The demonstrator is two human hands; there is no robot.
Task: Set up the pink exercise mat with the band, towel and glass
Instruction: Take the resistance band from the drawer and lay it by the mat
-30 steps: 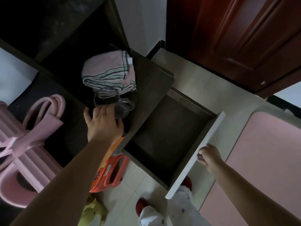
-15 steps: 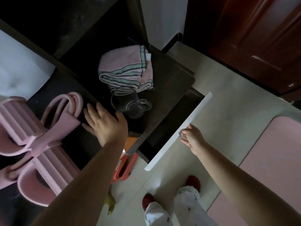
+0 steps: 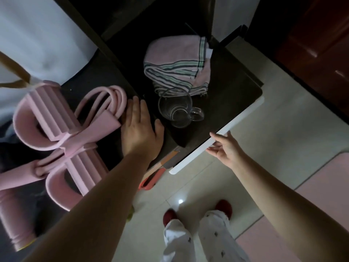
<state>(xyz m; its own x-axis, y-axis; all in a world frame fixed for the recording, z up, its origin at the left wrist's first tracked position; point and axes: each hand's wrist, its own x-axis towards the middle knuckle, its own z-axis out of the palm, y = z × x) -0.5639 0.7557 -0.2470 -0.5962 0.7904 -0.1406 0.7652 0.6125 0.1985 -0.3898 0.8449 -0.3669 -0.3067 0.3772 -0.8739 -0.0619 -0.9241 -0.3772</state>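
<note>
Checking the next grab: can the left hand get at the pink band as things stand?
Probably yes. The left hand lies open on the dark shelf, its fingertips at the band's looped tubes, and nothing sits between them. The glass stands off to its other side.

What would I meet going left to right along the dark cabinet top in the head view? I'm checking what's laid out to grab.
Pink exercise band → left hand → glass with the striped towel behind it → right hand at the white drawer front.
</note>
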